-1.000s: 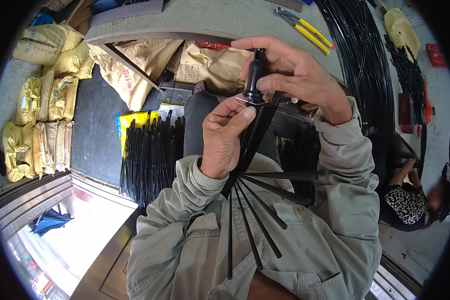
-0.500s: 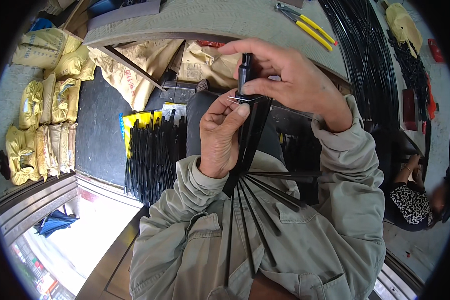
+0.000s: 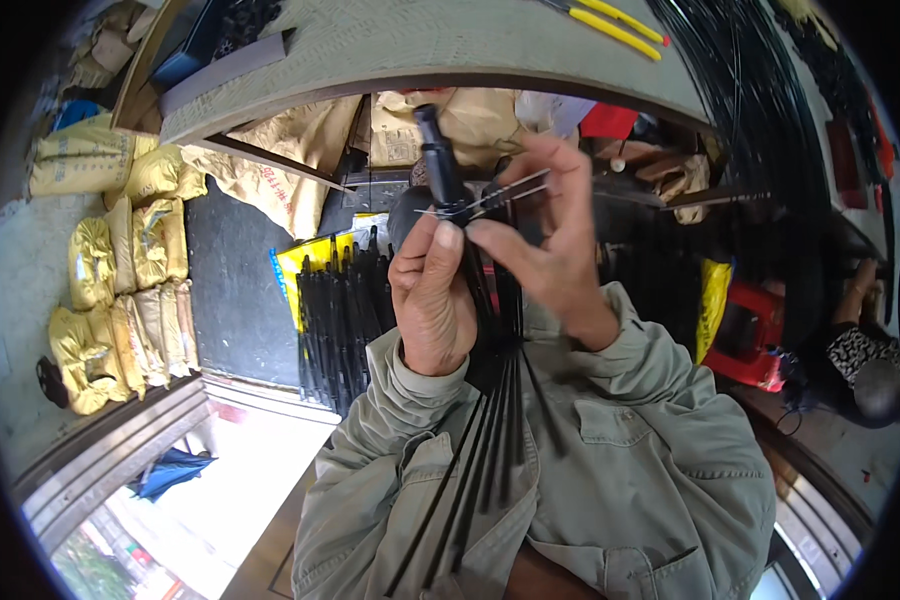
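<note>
Upright before my chest is a black umbrella frame (image 3: pixel 440 160), its thick tube end leaning left and several thin black ribs fanning down over my jacket. My left hand (image 3: pixel 435 295) is closed round the frame just under the collar, thumb pressed on it. Thin silvery wire (image 3: pixel 515 192) runs from the collar out to the right. My right hand (image 3: pixel 560 240), smeared by motion, has its thumb near the collar and its raised fingers at the wire's far end, seemingly gripping it. A short wire end sticks out on the left of the collar.
A workbench (image 3: pixel 370 75) stands ahead, with yellow-handled pliers (image 3: pixel 615 30) and long black rods (image 3: pixel 740 110) on it. Black frames (image 3: pixel 340 320) stand bundled at my left. Stacked yellow sacks (image 3: pixel 95 265) line the left; a red stool (image 3: pixel 755 335) and another person (image 3: pixel 860 350) are right.
My right hand has moved off the tube, down and right, drawing the wire outward. The tube has tipped left, and the ribs have swung closer together. My view has shifted.
</note>
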Action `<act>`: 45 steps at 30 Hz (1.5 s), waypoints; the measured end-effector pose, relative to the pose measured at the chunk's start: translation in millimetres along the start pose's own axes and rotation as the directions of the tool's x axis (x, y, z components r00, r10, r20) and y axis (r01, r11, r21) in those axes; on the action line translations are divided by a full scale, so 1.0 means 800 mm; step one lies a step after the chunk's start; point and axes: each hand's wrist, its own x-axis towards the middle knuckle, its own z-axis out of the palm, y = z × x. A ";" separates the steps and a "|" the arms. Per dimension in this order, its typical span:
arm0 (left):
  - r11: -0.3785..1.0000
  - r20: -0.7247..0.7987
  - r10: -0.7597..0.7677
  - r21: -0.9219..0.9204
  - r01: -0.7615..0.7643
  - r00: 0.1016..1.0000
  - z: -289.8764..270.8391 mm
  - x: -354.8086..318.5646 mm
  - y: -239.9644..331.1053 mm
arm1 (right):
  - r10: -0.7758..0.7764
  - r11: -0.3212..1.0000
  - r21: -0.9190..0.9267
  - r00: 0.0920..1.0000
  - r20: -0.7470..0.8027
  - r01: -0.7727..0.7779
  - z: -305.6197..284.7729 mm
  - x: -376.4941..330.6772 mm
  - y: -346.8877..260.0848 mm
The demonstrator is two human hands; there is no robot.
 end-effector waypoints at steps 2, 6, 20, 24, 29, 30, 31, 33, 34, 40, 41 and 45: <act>1.000 -0.016 -0.008 0.018 0.009 1.000 0.000 0.000 0.000 | 0.125 0.972 0.211 0.990 -0.070 -0.108 0.006 -0.008 0.011; 1.000 -0.019 0.005 0.013 -0.004 1.000 -0.010 0.001 0.008 | 0.361 0.788 0.489 0.924 0.125 -0.374 0.010 -0.008 0.028; 0.997 0.015 -0.024 0.074 0.023 1.000 -0.023 0.007 0.008 | 0.262 0.861 0.368 0.926 0.272 -0.352 0.004 -0.008 0.020; 0.987 0.075 0.031 0.152 -0.042 0.997 -0.023 0.008 0.003 | 0.350 0.681 0.486 0.826 0.441 -0.548 -0.002 0.001 0.021; 0.965 0.270 -0.082 0.264 0.008 0.959 -0.033 0.010 0.026 | 0.352 0.442 0.558 0.708 0.612 -0.702 -0.006 0.005 0.010; 0.928 0.227 -0.145 0.369 0.052 0.963 -0.026 0.008 0.033 | 0.339 0.458 0.542 0.702 0.626 -0.705 -0.009 0.006 0.007; 0.879 0.178 -0.199 0.467 0.096 0.964 -0.017 0.004 0.041 | 0.335 0.537 0.553 0.762 0.554 -0.637 -0.012 0.004 0.002; 0.831 0.135 -0.205 0.547 0.099 0.969 0.005 -0.006 0.047 | 0.279 0.682 0.554 0.870 0.407 -0.478 -0.011 0.001 -0.011; 0.920 0.190 -0.047 0.391 -0.031 0.981 0.021 -0.014 0.038 | 0.248 0.695 0.544 0.867 0.433 -0.471 -0.004 0.001 -0.016; 0.714 0.240 0.476 0.456 -0.531 0.846 0.052 -0.027 0.027 | -0.157 0.917 0.375 0.987 0.024 0.137 0.024 -0.009 -0.023; 0.709 0.240 0.487 0.453 -0.540 0.840 0.050 -0.026 0.029 | -0.231 0.924 0.314 0.973 0.004 0.218 0.027 -0.009 -0.022; 0.735 0.137 0.555 0.381 -0.561 0.821 0.020 -0.017 0.040 | -0.073 0.944 0.329 0.993 0.097 0.037 0.038 -0.011 -0.020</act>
